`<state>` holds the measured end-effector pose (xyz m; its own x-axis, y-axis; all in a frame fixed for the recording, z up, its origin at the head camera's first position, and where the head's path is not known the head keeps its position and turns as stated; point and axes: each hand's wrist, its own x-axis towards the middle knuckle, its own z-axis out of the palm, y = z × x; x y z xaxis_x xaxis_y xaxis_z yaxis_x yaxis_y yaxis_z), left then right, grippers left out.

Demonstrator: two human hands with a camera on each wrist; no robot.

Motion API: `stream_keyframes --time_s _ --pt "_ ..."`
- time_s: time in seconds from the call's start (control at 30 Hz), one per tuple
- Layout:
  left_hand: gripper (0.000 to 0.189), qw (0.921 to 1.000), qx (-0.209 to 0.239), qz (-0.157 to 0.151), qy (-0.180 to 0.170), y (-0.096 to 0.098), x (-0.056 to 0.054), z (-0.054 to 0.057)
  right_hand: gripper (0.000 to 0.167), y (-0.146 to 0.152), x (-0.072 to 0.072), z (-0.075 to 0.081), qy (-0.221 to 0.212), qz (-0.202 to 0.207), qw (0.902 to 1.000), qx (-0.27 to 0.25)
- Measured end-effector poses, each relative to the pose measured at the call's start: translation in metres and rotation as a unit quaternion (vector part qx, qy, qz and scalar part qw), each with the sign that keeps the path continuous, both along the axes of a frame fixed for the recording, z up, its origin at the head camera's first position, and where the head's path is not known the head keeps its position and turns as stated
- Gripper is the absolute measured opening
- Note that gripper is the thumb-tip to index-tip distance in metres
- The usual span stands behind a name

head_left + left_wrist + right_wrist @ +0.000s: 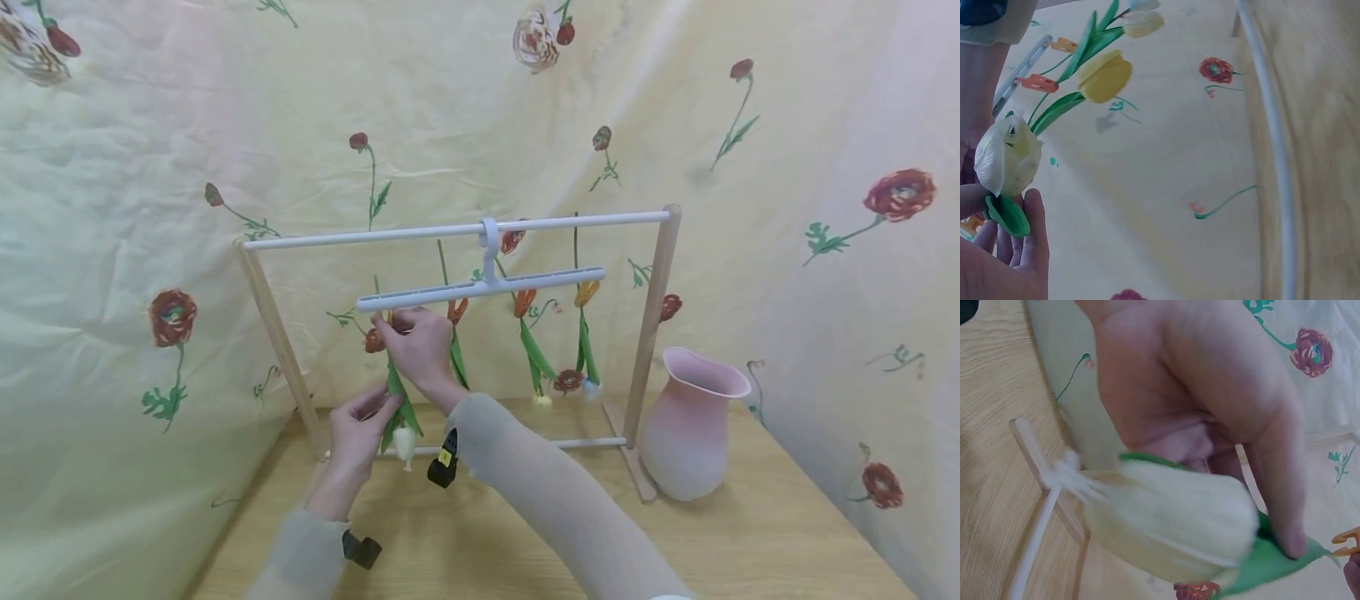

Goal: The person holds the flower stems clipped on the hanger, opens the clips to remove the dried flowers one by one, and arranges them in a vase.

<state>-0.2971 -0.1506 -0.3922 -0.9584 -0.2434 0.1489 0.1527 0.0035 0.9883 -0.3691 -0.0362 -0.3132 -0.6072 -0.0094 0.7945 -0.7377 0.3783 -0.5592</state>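
My left hand [358, 433] pinches the green leaves of a white tulip [405, 442] that hangs head down. Above it, my right hand [422, 348] pinches a yellow-orange clip [388, 317] under the left end of a white hanger [491, 286]. In the right wrist view, the left thumb presses a leaf [1272, 565] beside the white bloom [1172, 519], and the clip [1346, 540] shows at the edge. The left wrist view has the bloom [1009, 156] in front of the left fingers. Right fingers partly cover the clip.
Several other tulips hang upside down from red and orange clips [525, 302] along the hanger. It hooks onto the top rod [360, 237] of a wooden-sided rack [654, 325]. A pink-and-white vase [686, 433] stands right of the rack on the wooden table [480, 542]. Flowered cloth surrounds it.
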Motion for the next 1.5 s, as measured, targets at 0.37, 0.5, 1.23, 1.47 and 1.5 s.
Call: stream_keyframes --time_s 0.37,0.5,1.23,1.47,1.5 --pt "0.035 0.9936 -0.113 -0.004 0.004 -0.021 0.030 -0.034 0.024 0.000 0.002 0.001 -0.012 -0.003 0.9999 0.005" --pt "0.033 0.9860 -0.167 -0.005 -0.001 -0.030 0.043 -0.047 0.024 0.000 0.003 0.002 -0.028 0.005 0.9996 0.003" --pt "0.022 0.8588 -0.405 -0.299 0.095 -0.084 0.071 -0.053 0.028 0.011 0.013 0.006 -0.097 -0.001 0.9940 0.050" --pt "0.020 0.8186 -0.458 -0.320 0.133 -0.050 0.071 -0.043 0.028 0.015 0.013 0.008 -0.110 0.001 0.9928 0.047" --pt "0.020 0.8112 -0.470 -0.319 0.137 -0.045 0.070 -0.041 0.028 0.016 0.013 0.008 -0.112 0.002 0.9927 0.045"
